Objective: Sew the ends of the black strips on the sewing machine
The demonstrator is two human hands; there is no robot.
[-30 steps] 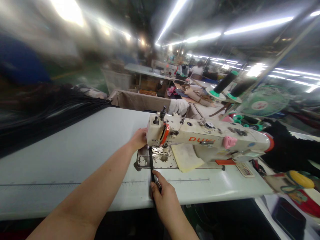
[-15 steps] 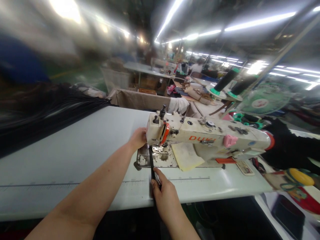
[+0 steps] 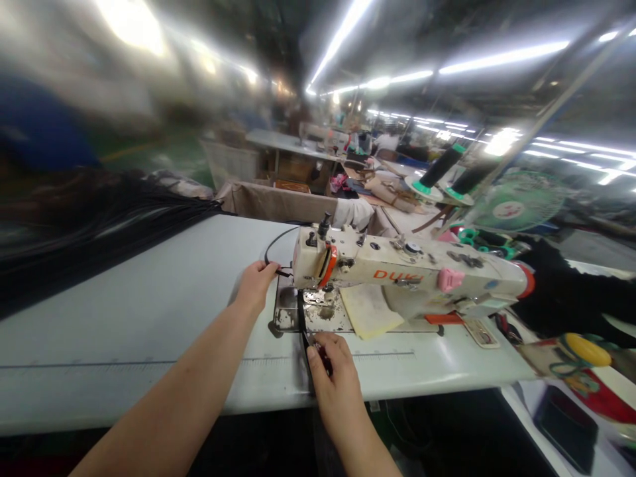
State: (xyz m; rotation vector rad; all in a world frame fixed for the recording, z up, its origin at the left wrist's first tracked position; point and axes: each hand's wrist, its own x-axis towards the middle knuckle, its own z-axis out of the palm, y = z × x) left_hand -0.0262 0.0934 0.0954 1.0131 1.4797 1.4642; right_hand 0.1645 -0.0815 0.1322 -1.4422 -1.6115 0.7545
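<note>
A sewing machine (image 3: 368, 262) stands on the pale table, its head over a worn metal plate. A narrow black strap (image 3: 301, 318) passes under the presser foot and runs toward the front edge. Left of the machine head, my left hand (image 3: 256, 281) pinches the strap, which curves up behind it in a loop (image 3: 268, 248). My right hand (image 3: 332, 364) is closed around small thread snips (image 3: 311, 340), their metal tip showing beside the strap in front of the plate. The palm hides the rest of the snips.
A bundle of black straps (image 3: 99, 245) lies at the table's left. Yellowish paper (image 3: 370, 311) rests beside the needle area. Thread cones (image 3: 442, 169) and a green fan (image 3: 517, 205) stand behind the machine. A phone (image 3: 566, 427) lies at lower right; a fabric-lined bin (image 3: 278, 202) is behind.
My left hand has moved left, away from the machine head, drawing the strap out into a visible loop. My right hand has shifted slightly right, the snips' tip still near the strap.
</note>
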